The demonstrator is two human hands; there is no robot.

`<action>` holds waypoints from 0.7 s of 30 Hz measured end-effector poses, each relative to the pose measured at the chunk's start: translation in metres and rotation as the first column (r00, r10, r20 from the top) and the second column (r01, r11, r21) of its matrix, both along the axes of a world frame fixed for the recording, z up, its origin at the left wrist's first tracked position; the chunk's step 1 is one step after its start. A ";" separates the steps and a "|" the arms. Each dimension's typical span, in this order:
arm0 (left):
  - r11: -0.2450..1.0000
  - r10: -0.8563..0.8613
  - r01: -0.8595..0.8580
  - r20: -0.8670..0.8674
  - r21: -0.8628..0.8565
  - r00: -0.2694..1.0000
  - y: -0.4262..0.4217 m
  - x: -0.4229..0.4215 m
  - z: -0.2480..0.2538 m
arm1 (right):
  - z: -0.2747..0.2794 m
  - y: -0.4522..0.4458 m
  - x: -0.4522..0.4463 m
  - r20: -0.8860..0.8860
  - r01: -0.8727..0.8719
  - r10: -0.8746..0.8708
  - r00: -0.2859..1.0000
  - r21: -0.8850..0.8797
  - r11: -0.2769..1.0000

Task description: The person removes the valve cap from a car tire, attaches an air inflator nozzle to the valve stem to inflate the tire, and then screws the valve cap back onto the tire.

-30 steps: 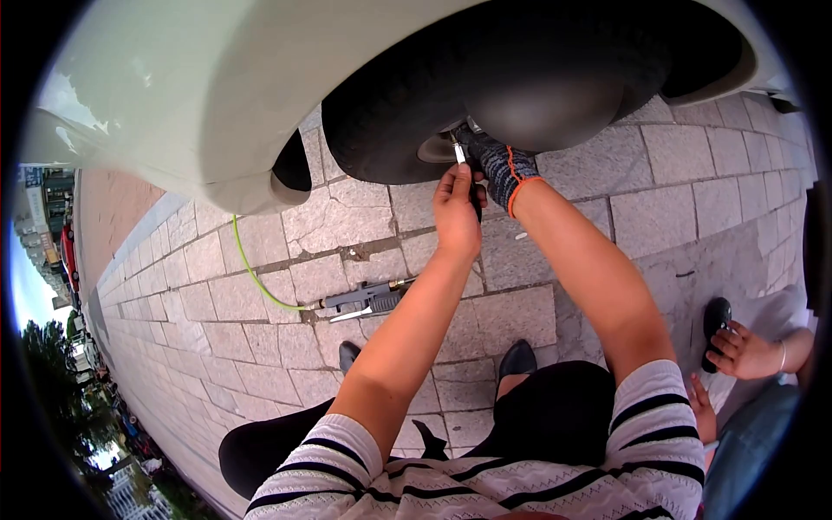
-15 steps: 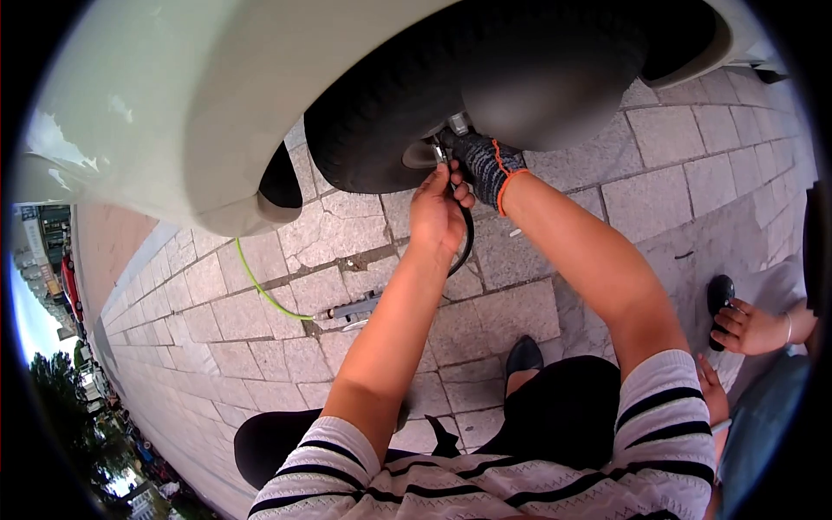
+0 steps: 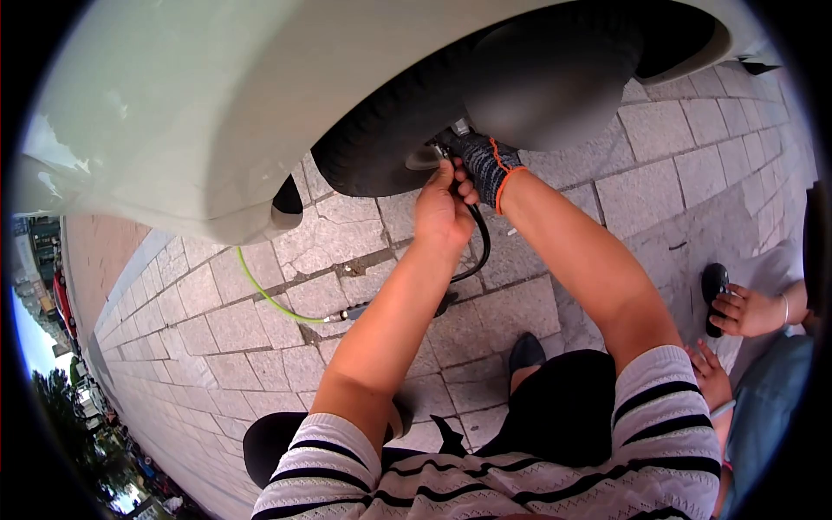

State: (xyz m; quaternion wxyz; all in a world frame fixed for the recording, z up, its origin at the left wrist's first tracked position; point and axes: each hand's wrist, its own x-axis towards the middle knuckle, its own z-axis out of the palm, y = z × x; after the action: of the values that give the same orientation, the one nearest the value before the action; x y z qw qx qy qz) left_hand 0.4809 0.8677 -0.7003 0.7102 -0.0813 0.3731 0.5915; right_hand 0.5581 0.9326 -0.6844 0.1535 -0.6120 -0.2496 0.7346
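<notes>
My bare left hand [image 3: 446, 206] is closed round the end of a black hose [image 3: 483, 247], close against the wheel's rim. The hose curves down from my fingers toward an inflator tool [image 3: 354, 310] on the paving, mostly hidden behind my left forearm. My right hand [image 3: 487, 165], in a dark knitted glove with an orange cuff, reaches to the wheel beside my left; its fingertips are in shadow and what they touch is hidden. The black tire [image 3: 373, 156] stands under the pale car body [image 3: 173, 113].
A green air line [image 3: 264, 295] runs from under the car to the tool. At the right, another person's hands [image 3: 752, 310] and dark shoe [image 3: 715, 295] are close to my right arm. My own shoe [image 3: 526, 353] rests on the stone paving [image 3: 641, 195].
The metal hose end in my left hand has moved in against the wheel. More of the black hose now hangs in a curve below it, and the tool on the ground has shifted.
</notes>
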 end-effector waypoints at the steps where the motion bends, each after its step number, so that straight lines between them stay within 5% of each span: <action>1: 1.000 -0.011 0.010 -0.081 -0.015 0.997 0.000 0.002 0.000 | 0.001 -0.002 0.001 -0.001 0.011 -0.011 1.000 0.026 1.000; 6: 0.999 -0.004 0.013 -0.210 0.042 0.978 -0.003 0.004 0.001 | 0.005 0.000 0.004 -0.017 -0.025 0.027 1.000 0.059 0.998; 11: 0.990 -0.021 0.010 0.079 0.143 0.997 -0.009 -0.010 -0.001 | -0.004 0.002 0.002 -0.018 -0.045 0.046 0.999 0.054 0.998; 21: 0.998 0.005 -0.009 0.064 0.063 0.998 0.000 -0.006 -0.019 | -0.014 -0.002 0.001 0.010 -0.005 0.004 1.000 0.091 0.996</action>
State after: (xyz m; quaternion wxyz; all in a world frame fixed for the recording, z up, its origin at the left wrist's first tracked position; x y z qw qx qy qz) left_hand 0.4746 0.8682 -0.7197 0.7220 -0.0791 0.3311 0.6023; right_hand 0.5590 0.9311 -0.6987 0.1781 -0.6074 -0.2849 0.7199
